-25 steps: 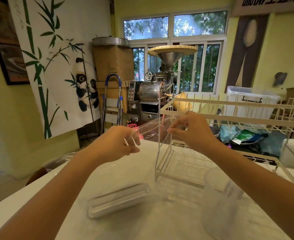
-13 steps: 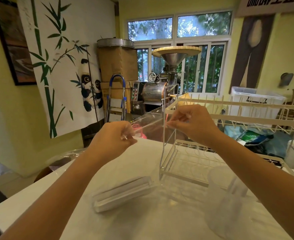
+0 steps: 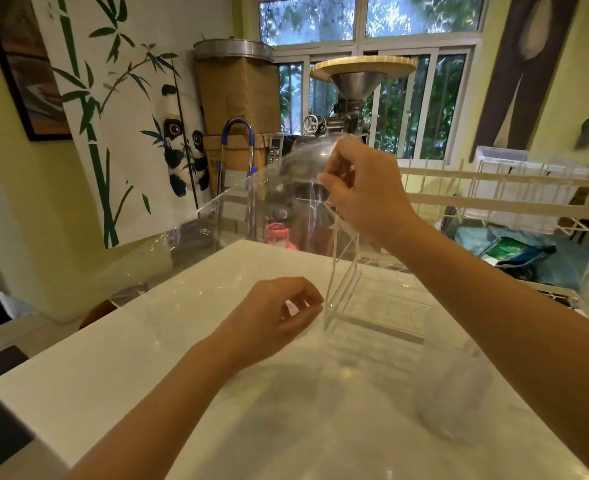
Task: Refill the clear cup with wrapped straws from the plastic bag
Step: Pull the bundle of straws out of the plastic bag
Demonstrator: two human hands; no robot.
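Observation:
My right hand is raised above the far side of the white table, pinching the top of the clear plastic bag. The film hangs from it and spreads down to the left. Lower and nearer, my left hand hovers just over the table with its fingers curled on a small white bit of the bag's edge. The clear cup stands blurred at the near right, under my right forearm. No wrapped straws are visible.
A clear acrylic box stands on the table between my hands. A white wire rack runs behind on the right. Beyond the far edge are a coffee roaster, a cardboard drum and a blue-handled trolley.
My right hand has risen, lifting the bag's film. My left hand has dropped toward the table, away from the right. The straw pack seen on the table earlier is out of sight.

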